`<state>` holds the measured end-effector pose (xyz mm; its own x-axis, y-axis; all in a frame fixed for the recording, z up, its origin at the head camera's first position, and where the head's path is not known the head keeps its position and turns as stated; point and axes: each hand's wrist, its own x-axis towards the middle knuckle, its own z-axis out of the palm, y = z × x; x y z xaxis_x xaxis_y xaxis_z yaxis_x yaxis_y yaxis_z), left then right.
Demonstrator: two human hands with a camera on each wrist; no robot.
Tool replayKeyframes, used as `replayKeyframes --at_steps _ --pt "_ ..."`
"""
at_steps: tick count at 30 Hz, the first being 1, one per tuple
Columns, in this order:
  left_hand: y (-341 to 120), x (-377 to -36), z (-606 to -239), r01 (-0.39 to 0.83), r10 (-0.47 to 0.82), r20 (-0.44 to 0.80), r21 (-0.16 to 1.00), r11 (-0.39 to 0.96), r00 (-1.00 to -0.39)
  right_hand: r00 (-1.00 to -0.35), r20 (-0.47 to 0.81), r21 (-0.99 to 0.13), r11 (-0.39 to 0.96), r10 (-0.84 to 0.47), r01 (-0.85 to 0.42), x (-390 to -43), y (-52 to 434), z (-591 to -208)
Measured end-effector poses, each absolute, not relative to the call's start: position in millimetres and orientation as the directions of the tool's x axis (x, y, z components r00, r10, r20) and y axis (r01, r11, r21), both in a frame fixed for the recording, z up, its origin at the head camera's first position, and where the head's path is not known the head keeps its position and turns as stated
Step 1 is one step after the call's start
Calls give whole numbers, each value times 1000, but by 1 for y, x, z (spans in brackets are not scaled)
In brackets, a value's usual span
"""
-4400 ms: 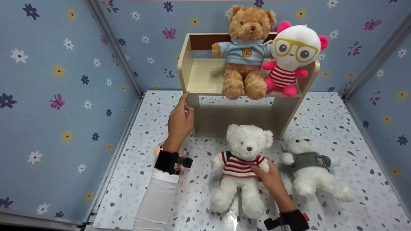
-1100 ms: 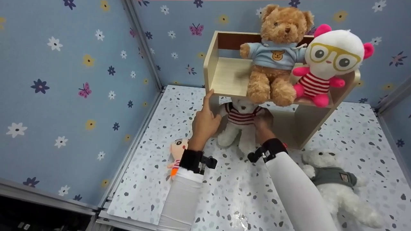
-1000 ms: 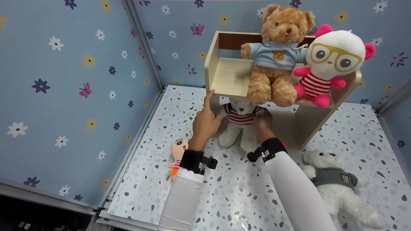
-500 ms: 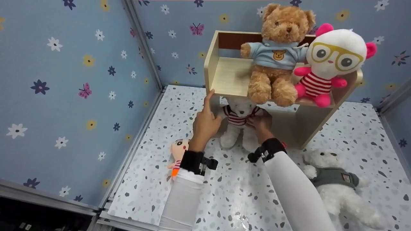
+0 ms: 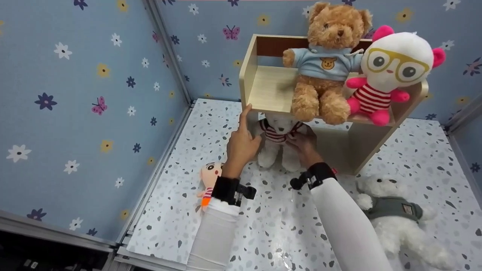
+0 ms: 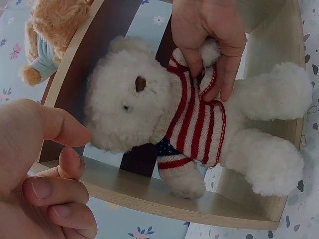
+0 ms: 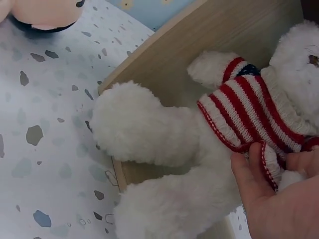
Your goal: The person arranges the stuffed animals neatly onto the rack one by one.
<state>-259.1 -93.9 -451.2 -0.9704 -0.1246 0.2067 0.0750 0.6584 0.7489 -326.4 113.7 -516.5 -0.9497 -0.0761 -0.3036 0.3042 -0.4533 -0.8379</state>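
Head: right hand (image 5: 301, 145) holds the striped white bear (image 5: 276, 141) in the shelf (image 5: 250, 75) lower bay, at 12 o'clock from its fingers; left hand (image 5: 241, 145) rests on the shelf post.
Left wrist: right fingers (image 6: 219, 74) pinch the sweater (image 6: 194, 124); left fingers (image 6: 62, 199) curled, holding nothing.
Right wrist: bear's long axis runs feet-out towards the tabletop (image 7: 45, 124).

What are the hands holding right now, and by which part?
The right hand pinches the white bear by its arm and striped sweater. The left hand holds nothing; its forefinger touches the shelf.
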Motion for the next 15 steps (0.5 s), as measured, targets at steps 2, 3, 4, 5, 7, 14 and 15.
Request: replayKeyframes --at_steps 2,3,4,5,7,14,15 --pt "-94 -259 -452 76 -125 208 748 659 -970 -939 -332 -818 -467 -93 336 -328 114 -517" --pt "-94 -259 -452 76 -125 209 748 659 -970 -934 -344 -810 -472 -97 348 -329 114 -517" --pt "-94 -259 -452 76 -125 209 747 660 -970 -928 -359 -803 -474 -101 362 -330 115 -517" --pt "-94 -259 -453 73 -128 207 747 661 -970 -921 -375 -795 -477 -102 376 -332 116 -517" --pt "-94 -259 -452 67 -133 203 750 658 -970 -912 -397 -777 -491 -104 395 -334 117 -518" --pt "-94 -260 -452 70 -128 204 748 659 -971 -904 -402 -713 -569 -149 411 -340 118 -526" --pt "-95 -259 -452 72 -127 206 747 661 -970 -904 -396 -700 -584 -160 410 -339 118 -527"
